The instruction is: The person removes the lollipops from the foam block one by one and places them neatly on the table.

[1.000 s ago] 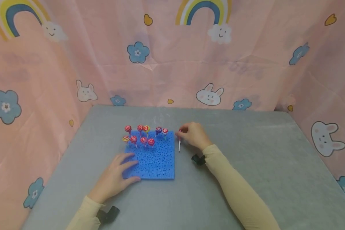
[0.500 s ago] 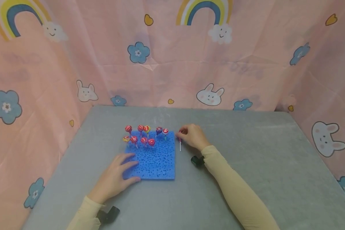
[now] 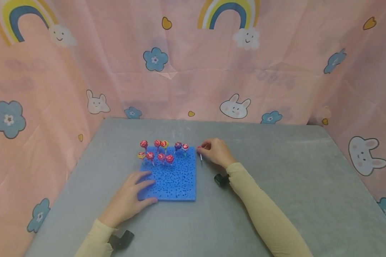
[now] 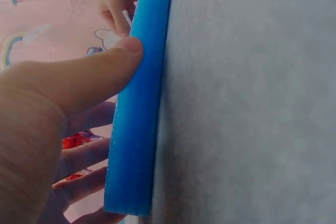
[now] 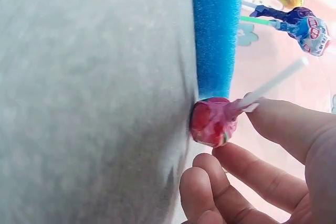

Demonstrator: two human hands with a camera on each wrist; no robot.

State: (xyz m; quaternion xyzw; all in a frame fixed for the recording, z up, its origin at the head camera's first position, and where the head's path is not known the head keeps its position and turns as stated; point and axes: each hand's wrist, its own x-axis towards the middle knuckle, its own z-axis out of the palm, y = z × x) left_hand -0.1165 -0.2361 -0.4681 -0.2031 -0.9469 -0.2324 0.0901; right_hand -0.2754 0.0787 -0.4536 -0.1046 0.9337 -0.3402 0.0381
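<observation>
A blue foam block (image 3: pixel 172 185) lies on the grey table, with several wrapped lollipops standing upright in its far part, among them a red one (image 3: pixel 169 159) and a blue-and-white one (image 5: pixel 312 35). My left hand (image 3: pixel 128 198) rests on the block's near left corner, fingers spread over the top and thumb (image 4: pixel 107 69) against the front side. Just right of the far right corner, my right hand (image 3: pixel 217 151) pinches a pink-wrapped lollipop (image 5: pixel 210 121) between thumb and fingers. Its white stick (image 5: pixel 275 82) angles up in the right wrist view, with the candy end close to the table.
Grey table surface (image 3: pixel 292 178) extends to both sides and in front of the block. A pink patterned curtain (image 3: pixel 193 78) hangs behind and along the sides. Black wrist cameras sit below the left cuff (image 3: pixel 122 241) and the right cuff (image 3: pixel 221 180).
In the right hand the lollipop has turned, and its stick looks shorter in the head view. The right hand has barely shifted; the left hand and foam block stay in place.
</observation>
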